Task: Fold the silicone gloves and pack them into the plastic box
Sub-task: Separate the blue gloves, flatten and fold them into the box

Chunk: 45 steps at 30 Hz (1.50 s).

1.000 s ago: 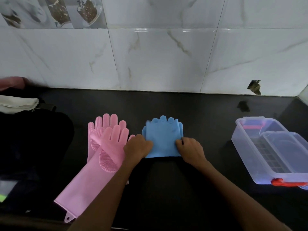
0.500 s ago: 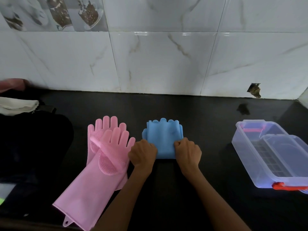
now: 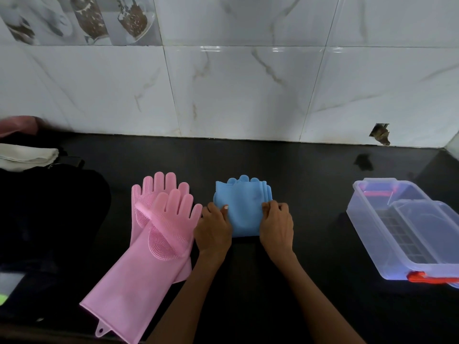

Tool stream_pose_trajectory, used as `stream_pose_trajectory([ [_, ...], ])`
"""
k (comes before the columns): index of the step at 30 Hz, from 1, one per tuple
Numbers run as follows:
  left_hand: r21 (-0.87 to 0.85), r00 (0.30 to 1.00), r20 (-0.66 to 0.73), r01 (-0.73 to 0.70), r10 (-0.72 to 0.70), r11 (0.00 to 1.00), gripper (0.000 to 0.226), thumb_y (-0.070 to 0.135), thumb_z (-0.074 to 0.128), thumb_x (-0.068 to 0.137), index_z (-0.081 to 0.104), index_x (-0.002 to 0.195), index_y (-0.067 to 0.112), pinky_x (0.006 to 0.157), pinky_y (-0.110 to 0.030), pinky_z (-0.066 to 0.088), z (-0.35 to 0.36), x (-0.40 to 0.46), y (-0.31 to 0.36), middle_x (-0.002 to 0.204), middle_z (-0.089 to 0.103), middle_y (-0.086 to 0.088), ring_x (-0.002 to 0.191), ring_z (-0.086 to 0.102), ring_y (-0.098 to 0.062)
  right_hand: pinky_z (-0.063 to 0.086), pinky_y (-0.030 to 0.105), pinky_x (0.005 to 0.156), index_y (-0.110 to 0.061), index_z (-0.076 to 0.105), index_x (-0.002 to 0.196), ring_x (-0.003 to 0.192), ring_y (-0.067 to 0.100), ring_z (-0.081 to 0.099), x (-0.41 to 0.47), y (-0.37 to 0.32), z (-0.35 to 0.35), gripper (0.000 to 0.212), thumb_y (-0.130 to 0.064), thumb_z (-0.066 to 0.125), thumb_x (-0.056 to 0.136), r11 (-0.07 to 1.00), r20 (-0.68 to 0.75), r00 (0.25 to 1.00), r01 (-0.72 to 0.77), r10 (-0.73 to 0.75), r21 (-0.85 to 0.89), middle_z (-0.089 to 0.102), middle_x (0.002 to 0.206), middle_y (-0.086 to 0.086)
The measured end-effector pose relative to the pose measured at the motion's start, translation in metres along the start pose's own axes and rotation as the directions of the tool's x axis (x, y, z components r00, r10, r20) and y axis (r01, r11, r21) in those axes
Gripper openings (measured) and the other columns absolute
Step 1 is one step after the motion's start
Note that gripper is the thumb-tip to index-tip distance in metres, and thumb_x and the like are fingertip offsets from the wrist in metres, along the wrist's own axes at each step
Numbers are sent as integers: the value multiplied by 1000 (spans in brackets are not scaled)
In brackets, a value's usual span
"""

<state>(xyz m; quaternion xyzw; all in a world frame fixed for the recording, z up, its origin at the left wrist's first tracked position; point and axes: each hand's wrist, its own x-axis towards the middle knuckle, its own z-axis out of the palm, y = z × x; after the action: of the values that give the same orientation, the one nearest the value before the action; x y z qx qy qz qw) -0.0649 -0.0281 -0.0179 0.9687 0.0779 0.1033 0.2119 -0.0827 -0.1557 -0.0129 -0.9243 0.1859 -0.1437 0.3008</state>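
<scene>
Head view: the folded blue gloves are pinched at their near edges by the left hand and right hand, fingers curled shut on them. Right of the grip, well apart, the clear plastic box is seen open, a clear inner tray inside. Left of the grip, pink gloves are laid flat on the black countertop, backed by marble tiles.

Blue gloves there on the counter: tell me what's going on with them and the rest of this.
A person is folding the blue silicone gloves on the black countertop. The left hand and right hand press on the two sides of the folded bundle, fingertips on top of it. The pink silicone gloves lie unfolded and overlapped to the left, not yet handled. The clear plastic box with red latches sits open to the right; its lid appears to rest in it, and no gloves are in it.
</scene>
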Motion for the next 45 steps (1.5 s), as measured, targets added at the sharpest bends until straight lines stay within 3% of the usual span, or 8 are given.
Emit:
stream_pose_trajectory([
  [11, -122, 952, 288, 147, -107, 982, 53, 48, 28, 98, 49, 121, 5, 85, -32, 46, -10, 17, 8, 117, 60, -13, 102, 60, -22, 45, 30, 63, -9, 37, 106, 78, 18, 54, 18, -6, -9, 20, -27, 40, 99, 927, 213, 955, -262, 208, 269, 50, 88, 5],
  [16, -400, 909, 401, 288, -117, 870, 55, 47, 34, 96, 39, 132, 4, 91, -33, 45, -16, 21, 0, 124, 54, -13, 100, 53, -19, 30, 23, 51, -11, 46, 72, 56, 9, 38, 19, 3, -8, 36, -32, 34, 99, 849, 361, 918, -316, 161, 424, 42, 65, 0],
  [19, -548, 852, 500, 451, -156, 704, 57, 46, 43, 94, 35, 136, 9, 103, -43, 43, -12, 19, -11, 132, 51, -11, 115, 53, -25, 36, 21, 57, -10, 58, 94, 67, 8, 51, 14, -1, -7, 33, -34, 35, 99, 797, 338, 938, -260, 74, 545, 56, 78, -2],
  [23, -710, 831, 540, 535, -133, 458, 50, 31, 48, 95, 31, 138, 12, 82, -35, 51, -15, 12, -18, 131, 52, -11, 102, 57, -23, 43, 17, 60, -17, 54, 108, 80, 7, 59, 8, -2, -7, 31, -42, 41, 96, 706, 386, 922, -284, 17, 648, 61, 97, -3],
  [28, -756, 856, 512, 487, -69, 438, 49, 27, 46, 97, 30, 142, 15, 84, -38, 53, -19, 4, -17, 133, 52, -10, 104, 59, -25, 53, 31, 73, -22, 48, 120, 97, 18, 62, 1, 8, -14, 33, -44, 44, 95, 562, 516, 856, -444, 36, 698, 58, 114, 2],
  [32, -841, 893, 451, 419, 14, 342, 43, 21, 46, 97, 35, 139, 15, 69, -30, 51, -22, -6, 12, 126, 55, -9, 93, 60, -19, 50, 26, 74, -22, 46, 120, 96, 13, 59, 5, 17, -43, 32, -43, 43, 95, 634, 421, 903, -375, 86, 676, 57, 112, 0],
  [37, -910, 903, 387, 341, 188, 236, 39, 21, 46, 97, 38, 135, 17, 72, -34, 53, -30, -19, 81, 107, 62, -1, 87, 62, -15, 41, 7, 58, -7, 53, 120, 81, 5, 55, 18, 32, -114, 31, -27, 46, 97, 730, 58, 984, -166, 171, 663, 58, 101, 0],
  [45, -865, 738, 495, 469, 459, 178, 36, 10, 61, 86, 41, 116, 13, 72, -39, 57, -29, -56, 194, 102, 60, -3, 90, 65, -20, 53, 38, 75, -4, 54, 118, 81, 21, 61, 24, 91, -256, 27, -19, 45, 98, 848, -73, 983, -106, 167, 519, 63, 98, 13],
])
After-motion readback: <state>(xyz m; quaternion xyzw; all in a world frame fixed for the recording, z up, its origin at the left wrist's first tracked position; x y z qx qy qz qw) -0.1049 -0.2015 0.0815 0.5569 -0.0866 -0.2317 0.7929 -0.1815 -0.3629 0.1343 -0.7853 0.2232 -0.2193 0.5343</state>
